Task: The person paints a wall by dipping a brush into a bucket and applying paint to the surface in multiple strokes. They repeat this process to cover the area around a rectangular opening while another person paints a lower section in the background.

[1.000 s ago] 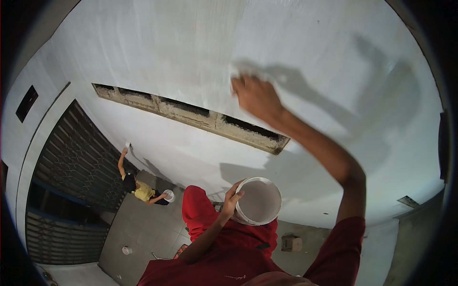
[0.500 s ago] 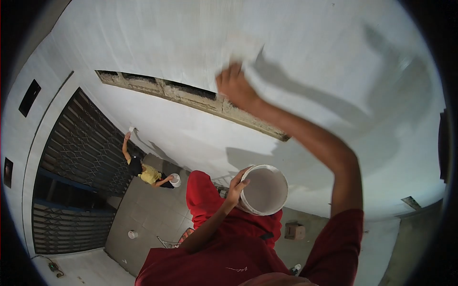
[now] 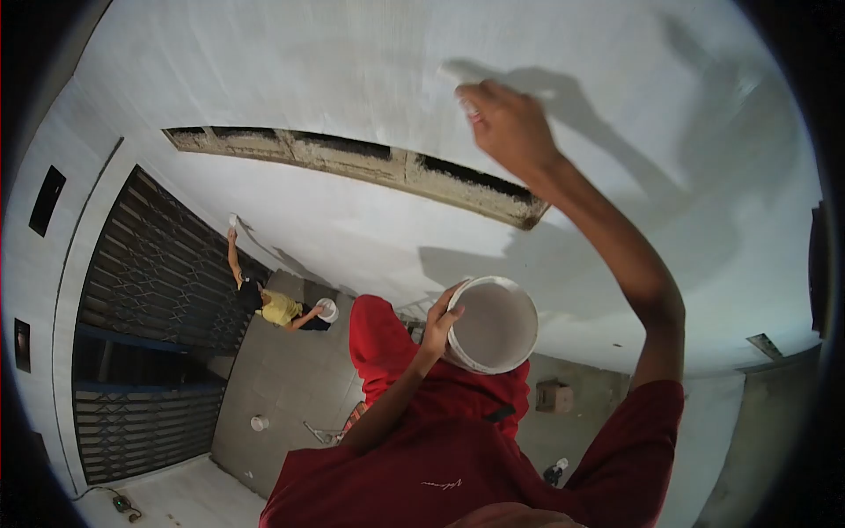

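Note:
In the head view, my left hand (image 3: 438,327) grips the rim of a white bucket (image 3: 497,326), thumb over the edge, holding it above my red-clothed lap. The bucket is tilted towards me and its inside looks pale. Up on the white wall (image 3: 352,53), my right hand (image 3: 510,128) is closed around a paintbrush (image 3: 451,77). Most of the brush is hidden by the fingers; its pale end meets the wall or lies very close to it. A dark shadow of hand and arm falls beside it.
A long, rough-edged slot (image 3: 352,158) runs across the wall below my right hand. Lower left, a co-worker (image 3: 280,308) in yellow reaches to the wall, holding a white bucket (image 3: 327,311). Beyond are a dark folding gate (image 3: 158,264), a small white container (image 3: 259,423) and a box (image 3: 554,397) on the floor.
My right hand has swept to the right and slightly upward across the wall with the brush. The bucket and my left hand appear slightly higher in view as the camera shifts.

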The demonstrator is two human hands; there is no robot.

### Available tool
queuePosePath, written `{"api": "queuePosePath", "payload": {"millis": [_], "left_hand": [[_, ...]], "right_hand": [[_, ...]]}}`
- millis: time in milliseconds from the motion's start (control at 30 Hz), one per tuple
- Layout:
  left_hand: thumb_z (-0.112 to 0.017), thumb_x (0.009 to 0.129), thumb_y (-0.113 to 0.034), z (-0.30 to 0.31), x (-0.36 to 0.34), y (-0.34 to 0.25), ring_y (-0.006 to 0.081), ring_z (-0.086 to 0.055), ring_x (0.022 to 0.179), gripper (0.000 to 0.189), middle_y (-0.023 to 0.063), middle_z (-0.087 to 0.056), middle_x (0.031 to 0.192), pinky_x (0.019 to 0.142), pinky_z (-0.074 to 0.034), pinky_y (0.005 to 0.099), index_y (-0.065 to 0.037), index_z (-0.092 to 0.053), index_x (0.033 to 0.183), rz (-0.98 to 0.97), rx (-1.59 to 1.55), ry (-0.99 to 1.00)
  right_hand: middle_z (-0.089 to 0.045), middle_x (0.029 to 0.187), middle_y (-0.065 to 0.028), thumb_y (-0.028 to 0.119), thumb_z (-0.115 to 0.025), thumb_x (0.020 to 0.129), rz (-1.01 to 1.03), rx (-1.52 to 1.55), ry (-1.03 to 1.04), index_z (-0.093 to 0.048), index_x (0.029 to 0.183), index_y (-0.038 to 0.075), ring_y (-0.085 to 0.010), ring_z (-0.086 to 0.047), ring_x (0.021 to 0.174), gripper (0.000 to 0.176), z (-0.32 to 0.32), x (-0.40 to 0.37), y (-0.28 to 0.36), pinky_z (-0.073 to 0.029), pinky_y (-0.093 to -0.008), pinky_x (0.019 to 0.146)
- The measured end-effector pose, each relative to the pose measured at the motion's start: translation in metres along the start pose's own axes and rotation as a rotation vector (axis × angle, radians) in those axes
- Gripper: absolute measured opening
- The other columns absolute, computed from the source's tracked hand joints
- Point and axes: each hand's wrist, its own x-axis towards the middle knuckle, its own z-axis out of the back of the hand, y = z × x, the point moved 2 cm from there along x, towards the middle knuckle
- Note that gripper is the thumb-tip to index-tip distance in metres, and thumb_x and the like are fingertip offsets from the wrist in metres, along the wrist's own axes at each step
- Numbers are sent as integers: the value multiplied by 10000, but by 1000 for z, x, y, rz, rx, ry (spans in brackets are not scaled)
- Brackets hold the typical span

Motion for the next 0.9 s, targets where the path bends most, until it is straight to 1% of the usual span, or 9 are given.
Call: {"api": "queuePosePath", "payload": {"millis": [67, 167, 333, 367, 433, 467, 533, 700, 900], "left_hand": [[-494, 893, -53, 7, 0, 5, 179, -496, 1174, 453, 102, -547, 1263, 1020, -359, 309, 17, -454, 1339, 35, 58, -42], [-502, 881, -48, 6, -3, 13, 175, -498, 1166, 460, 101, -545, 1261, 1008, -371, 314, 12, -466, 1336, -110, 172, -119], [-517, 883, -194, 4, 6, 11, 209, -478, 1199, 486, 133, -538, 1282, 1025, -348, 331, 21, -483, 1318, 10, 75, -44], [-516, 882, -208, 3, 5, 12, 215, -476, 1203, 492, 136, -538, 1282, 1031, -343, 336, 24, -485, 1315, 6, 88, -55], [-514, 880, -214, 1, 6, 9, 224, -474, 1207, 497, 139, -539, 1281, 1038, -335, 342, 31, -484, 1311, -29, 119, -55], [-513, 879, -207, 0, 6, 6, 226, -475, 1206, 495, 139, -539, 1279, 1041, -332, 344, 34, -483, 1310, -54, 133, -44], [-511, 879, -198, 0, 7, 10, 229, -475, 1207, 494, 140, -539, 1277, 1045, -326, 344, 40, -479, 1311, -60, 142, -41], [-500, 876, -174, -1, 6, 6, 217, -474, 1199, 489, 140, -539, 1273, 1044, -320, 329, 43, -474, 1313, -43, 161, -64], [-486, 869, -152, 3, 6, 9, 200, -480, 1172, 485, 133, -536, 1273, 1027, -332, 319, 40, -474, 1314, 6, 185, -87]], "right_hand": [[-637, 871, -97, 85, -612, 766, 106, 1, -180, -619, 1017, 73, -278, -641, 772, 251, 39, -8, 5, -525, -404, 657], [-695, 936, -126, 95, -698, 822, -200, 284, -154, -689, 970, 79, -196, -691, 809, 148, 93, -48, 13, -529, -275, 725], [-700, 914, -96, 13, -709, 798, -414, 584, 184, -681, 949, -8, -110, -647, 793, 155, 111, -182, 27, -516, -268, 729], [-701, 893, -95, 7, -695, 806, -612, 646, 254, -682, 936, -9, -84, -627, 770, 132, 103, -206, 38, -512, -264, 722], [-677, 711, -64, 78, -686, 822, -769, 767, 384, -675, 865, -11, -44, -598, 692, 100, 75, -239, 51, -495, -245, 667], [-635, 640, -82, 130, -690, 811, -810, 791, 443, -670, 848, -10, -54, -575, 626, 147, 55, -253, 58, -471, -264, 603], [-689, 767, -82, 87, -695, 796, -977, 729, 651, -683, 851, -9, -151, -645, 686, 111, 15, -275, 68, -491, -303, 652], [-648, 746, -180, 49, -625, 735, -823, 671, 537, -682, 867, 9, -307, -616, 656, 149, -58, -318, 80, -469, -360, 635], [-633, 733, -192, 42, -609, 700, -808, 574, 562, -680, 858, 7, -340, -594, 647, 177, -69, -319, 82, -464, -371, 628]]}}
